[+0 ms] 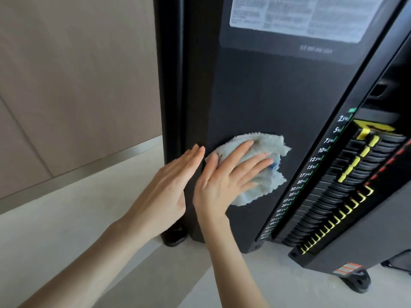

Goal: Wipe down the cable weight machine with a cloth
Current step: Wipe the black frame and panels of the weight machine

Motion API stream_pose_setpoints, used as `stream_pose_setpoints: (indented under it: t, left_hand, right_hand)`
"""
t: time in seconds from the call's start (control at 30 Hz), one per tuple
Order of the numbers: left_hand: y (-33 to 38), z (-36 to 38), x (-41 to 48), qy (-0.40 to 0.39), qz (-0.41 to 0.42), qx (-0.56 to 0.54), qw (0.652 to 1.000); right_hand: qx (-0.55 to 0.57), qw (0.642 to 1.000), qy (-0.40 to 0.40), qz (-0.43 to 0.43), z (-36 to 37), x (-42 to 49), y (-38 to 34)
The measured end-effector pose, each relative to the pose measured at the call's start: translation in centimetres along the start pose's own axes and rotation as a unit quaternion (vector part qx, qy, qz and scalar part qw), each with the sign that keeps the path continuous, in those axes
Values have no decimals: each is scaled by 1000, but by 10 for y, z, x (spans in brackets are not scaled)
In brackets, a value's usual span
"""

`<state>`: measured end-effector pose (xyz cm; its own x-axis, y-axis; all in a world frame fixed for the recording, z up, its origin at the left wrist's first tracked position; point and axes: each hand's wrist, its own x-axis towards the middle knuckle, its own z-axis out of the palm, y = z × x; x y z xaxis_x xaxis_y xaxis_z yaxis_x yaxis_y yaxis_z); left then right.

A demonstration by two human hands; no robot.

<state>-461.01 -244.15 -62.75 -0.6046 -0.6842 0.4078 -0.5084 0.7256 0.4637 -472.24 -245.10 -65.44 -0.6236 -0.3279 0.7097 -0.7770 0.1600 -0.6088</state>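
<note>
Head view: R hand (222, 181) presses pale blue cloth (266, 144) flat on black front panel of cable weight machine (255, 92), fingers (242, 150) straight, spread wide. L hand (171, 185) flat, fingers together, just beside cloth at panel's left edge; contact w/ panel unclear. Weight stack (347, 196) near panel's right edge.

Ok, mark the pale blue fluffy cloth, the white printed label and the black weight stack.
pale blue fluffy cloth (266, 142): head view, upper part
white printed label (300, 16): head view, middle
black weight stack (333, 196): head view, plate edges
</note>
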Motion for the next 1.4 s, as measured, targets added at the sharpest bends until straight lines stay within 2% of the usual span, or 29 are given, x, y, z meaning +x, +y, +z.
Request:
stream_pose_setpoints:
  t: [0.1, 0.2, 0.33, 0.5, 0.67, 0.9, 1.1, 1.17, 1.4]
  left_hand:
    - [13, -8, 11, 35, 20, -5, 999]
    - [17, -8, 11, 72, 0, -40, 997]
    - [13, -1, 4, 124, -49, -81, 988]
    - [7, 5, -10, 119, -35, -18, 992]
    - [28, 0, -7, 114, 4, 45, 992]
    - [77, -27, 33, 145, 55, 122, 980]
    - [133, -72, 89, 224, 78, 176, 955]
    - [153, -98, 108, 239, 76, 199, 947]
    - [257, -244, 190, 237, 53, 257, 935]
  right_hand:
    - [-78, 978, 50, -189, -24, 50, -2]
    - [-84, 950, 53, -295, -48, 94, -18]
    - [-125, 918, 71, -369, -47, 95, 1]
    - [-165, 878, -31, -448, -29, 31, 68]
    - [-173, 821, -78, -539, -54, 56, 82]
    - [-175, 808, -10, -562, -114, 177, 32]
    - [-140, 834, 65, -530, -152, 267, -36]
    - [-105, 852, 86, -505, -167, 302, -60]
    - [-39, 885, 47, -461, -241, 436, -149]
